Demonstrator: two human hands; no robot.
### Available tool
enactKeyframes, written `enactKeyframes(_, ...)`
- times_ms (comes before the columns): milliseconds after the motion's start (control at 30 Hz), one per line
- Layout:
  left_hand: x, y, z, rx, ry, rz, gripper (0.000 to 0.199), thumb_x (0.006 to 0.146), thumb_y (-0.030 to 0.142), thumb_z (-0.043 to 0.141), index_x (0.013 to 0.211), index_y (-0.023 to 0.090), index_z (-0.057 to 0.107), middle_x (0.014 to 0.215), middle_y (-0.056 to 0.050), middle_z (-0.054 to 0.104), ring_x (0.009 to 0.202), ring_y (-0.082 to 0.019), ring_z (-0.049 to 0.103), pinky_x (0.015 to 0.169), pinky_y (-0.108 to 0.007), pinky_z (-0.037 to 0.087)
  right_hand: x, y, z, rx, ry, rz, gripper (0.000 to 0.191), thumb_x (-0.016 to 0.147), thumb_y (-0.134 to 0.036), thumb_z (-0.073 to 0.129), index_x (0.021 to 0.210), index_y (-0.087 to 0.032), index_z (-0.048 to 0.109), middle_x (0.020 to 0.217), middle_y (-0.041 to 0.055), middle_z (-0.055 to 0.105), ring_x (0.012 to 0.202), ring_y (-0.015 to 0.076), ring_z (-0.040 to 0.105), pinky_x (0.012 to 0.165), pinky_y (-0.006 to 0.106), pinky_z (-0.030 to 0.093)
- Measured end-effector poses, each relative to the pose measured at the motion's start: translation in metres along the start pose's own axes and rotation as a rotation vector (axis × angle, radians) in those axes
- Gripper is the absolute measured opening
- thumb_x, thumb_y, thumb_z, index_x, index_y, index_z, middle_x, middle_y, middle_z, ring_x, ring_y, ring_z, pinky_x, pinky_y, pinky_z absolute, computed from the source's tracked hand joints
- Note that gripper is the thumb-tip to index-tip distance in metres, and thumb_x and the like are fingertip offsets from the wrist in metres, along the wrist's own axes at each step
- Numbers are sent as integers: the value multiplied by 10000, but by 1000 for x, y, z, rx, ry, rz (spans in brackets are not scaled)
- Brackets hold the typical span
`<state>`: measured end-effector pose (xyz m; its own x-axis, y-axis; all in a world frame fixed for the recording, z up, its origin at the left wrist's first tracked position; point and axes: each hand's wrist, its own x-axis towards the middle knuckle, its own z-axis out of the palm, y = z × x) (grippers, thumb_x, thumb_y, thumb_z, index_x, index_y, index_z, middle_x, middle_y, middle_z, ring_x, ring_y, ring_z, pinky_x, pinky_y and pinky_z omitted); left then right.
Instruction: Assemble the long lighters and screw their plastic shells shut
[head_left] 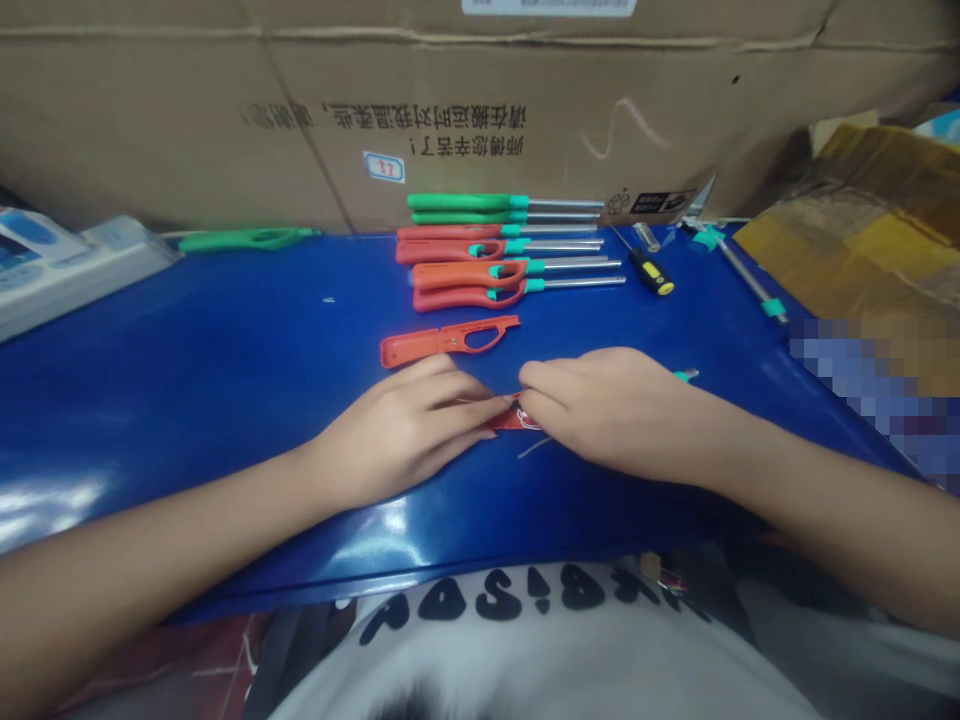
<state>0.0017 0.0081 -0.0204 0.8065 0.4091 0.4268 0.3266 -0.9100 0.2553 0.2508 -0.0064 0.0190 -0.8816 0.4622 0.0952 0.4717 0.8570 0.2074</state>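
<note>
A red lighter casing (511, 420) with a thin white wire lies low over the blue table, largely covered by both hands. My left hand (409, 420) is closed on its left part, fingertips near the middle. My right hand (622, 410) is closed in a pinch over the right part; what its fingertips hold is hidden. Beyond that hand a teal piece with a clear tip (685, 375) pokes out. A loose thin wire (534, 448) lies just below the casing. Behind my left hand rests a separate red-orange casing half (420, 346) with an oval trigger opening.
Several long-necked lighters (472, 272) in green, red and orange lie behind. A screwdriver (651, 272) and a metal tube with teal ends (742, 270) are at right, near a taped carton (862, 230). A green casing (251, 239) and a white box (90, 275) stand left. A big cardboard box (187, 120) closes the back.
</note>
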Motion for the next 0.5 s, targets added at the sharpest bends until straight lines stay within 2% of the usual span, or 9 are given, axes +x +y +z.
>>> enactKeyframes(167,-1,-2,2,-20,38,-9,408,973,234,633,1372,173,575,1116,-107,727,967,-218,643,881,-378,558,-2,11,3,343,-6,183,140,980,-252,538,932,-158,630,933,46,635,721,139,550,576,273,319)
enactKeyframes(233,-2,-2,2,-47,35,-28,442,962,231,649,1389,162,557,1103,-108,720,967,-219,642,881,-374,556,-2,15,5,501,5,236,90,948,-246,591,943,-167,634,951,32,631,728,122,552,613,257,367)
enactKeyframes(400,-4,-2,1,-83,3,-73,515,957,249,658,1444,172,511,1047,-96,689,951,-215,625,869,-364,544,0,17,10,756,125,266,50,876,-159,660,922,-150,643,877,9,628,657,80,525,617,222,413)
enactKeyframes(500,-4,-2,1,-81,-2,-75,544,959,254,655,1472,197,481,1037,-88,680,944,-214,618,858,-350,542,1,17,15,867,160,330,77,849,-156,690,922,-148,667,733,-28,614,577,65,512,572,203,413)
